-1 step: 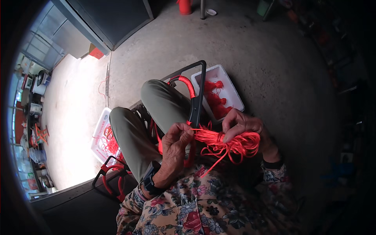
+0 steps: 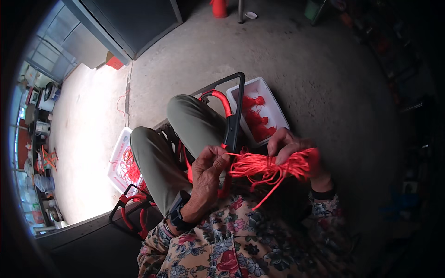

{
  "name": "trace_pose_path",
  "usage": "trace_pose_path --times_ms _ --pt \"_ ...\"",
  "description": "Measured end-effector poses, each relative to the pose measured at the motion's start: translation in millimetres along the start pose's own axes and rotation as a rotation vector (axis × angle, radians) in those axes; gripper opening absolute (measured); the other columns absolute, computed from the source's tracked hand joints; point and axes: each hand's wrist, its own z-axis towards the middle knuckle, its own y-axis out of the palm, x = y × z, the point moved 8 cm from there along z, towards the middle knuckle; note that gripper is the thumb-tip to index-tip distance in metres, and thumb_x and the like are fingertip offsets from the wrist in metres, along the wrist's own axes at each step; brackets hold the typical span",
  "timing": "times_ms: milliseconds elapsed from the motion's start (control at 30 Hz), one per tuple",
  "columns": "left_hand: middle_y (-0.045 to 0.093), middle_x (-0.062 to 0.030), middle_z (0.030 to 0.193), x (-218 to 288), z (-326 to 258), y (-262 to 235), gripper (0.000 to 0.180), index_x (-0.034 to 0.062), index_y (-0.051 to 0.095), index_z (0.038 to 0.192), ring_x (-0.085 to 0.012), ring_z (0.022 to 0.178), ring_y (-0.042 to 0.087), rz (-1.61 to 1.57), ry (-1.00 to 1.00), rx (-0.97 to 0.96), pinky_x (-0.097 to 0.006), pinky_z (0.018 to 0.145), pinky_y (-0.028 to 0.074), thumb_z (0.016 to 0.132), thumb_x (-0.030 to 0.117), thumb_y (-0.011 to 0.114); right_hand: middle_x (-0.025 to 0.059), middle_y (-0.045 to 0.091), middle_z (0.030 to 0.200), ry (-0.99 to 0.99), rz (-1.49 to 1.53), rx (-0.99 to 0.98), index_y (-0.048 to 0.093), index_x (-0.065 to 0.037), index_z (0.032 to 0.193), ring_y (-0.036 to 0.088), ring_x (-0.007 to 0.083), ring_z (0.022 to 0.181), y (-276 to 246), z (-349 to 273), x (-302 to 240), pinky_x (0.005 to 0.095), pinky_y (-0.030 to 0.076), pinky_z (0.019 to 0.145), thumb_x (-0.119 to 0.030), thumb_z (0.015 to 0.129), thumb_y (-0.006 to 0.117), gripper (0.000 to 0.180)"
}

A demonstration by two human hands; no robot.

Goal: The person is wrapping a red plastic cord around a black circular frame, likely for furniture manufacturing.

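My right hand (image 2: pixel 288 146) is closed round a loose hank of red cord (image 2: pixel 262 167), with its loops bunched toward the wrist and one end hanging down. Just left of it, my left hand (image 2: pixel 208 170) pinches a strand of that cord between thumb and fingertips. A black curved frame (image 2: pixel 240 99) stands upright against my knees, right behind the pinched strand. Part of its inner bow is wrapped in red cord (image 2: pixel 221 98). The frame's lower part is hidden by my left hand and the hank.
Beyond my right hand a white tub (image 2: pixel 272 103) holds several red cord bundles. Another white tub (image 2: pixel 114 169) with tangled red cord sits left of my knees. A second black and red frame (image 2: pixel 125 208) lies beside my left thigh. A red container (image 2: pixel 219 8) stands far off.
My right hand has shifted slightly to the right with the hank, and the hanging cord end swung right too. My left hand stays in place, still pinching the strand.
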Motion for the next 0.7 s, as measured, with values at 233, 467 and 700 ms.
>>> trace_pose_path --times_ms 233,467,700 --pt "0.06 -0.0021 0.074 -4.9 0.3 -1.6 0.011 0.0041 0.058 0.092 -0.0101 0.068 0.055 -0.01 -0.082 -0.027 -0.024 0.067 0.045 0.093 0.015 0.059 0.0009 0.048 0.065 0.022 0.775 0.294 0.052 -0.007 0.101 0.044 0.0111 0.062 -63.4 -32.4 41.2 0.0284 0.04 0.062 -0.04 0.096 0.052 0.033" --pt "0.063 -0.0032 0.08 -10.9 -3.9 -8.3 0.01 0.0036 0.059 0.092 -0.0111 0.076 0.058 -0.095 -0.065 -0.132 -0.026 0.079 0.043 0.092 0.014 0.061 0.0004 0.047 0.073 0.346 0.6 0.53 0.053 -0.006 0.098 0.048 0.012 0.07 -82.0 -69.5 94.8 0.0298 0.043 0.069 -0.045 0.089 0.063 0.041" --pt "0.064 -0.0104 0.086 -9.0 -6.5 -11.3 0.019 0.0031 0.057 0.092 -0.019 0.085 0.059 -0.271 -0.073 -0.217 -0.031 0.086 0.043 0.09 0.021 0.065 0.0006 0.047 0.069 0.35 0.831 0.536 0.055 -0.007 0.099 0.044 0.0099 0.058 -92.4 -88.8 121.3 0.0251 0.04 0.055 -0.044 0.097 0.049 0.038"
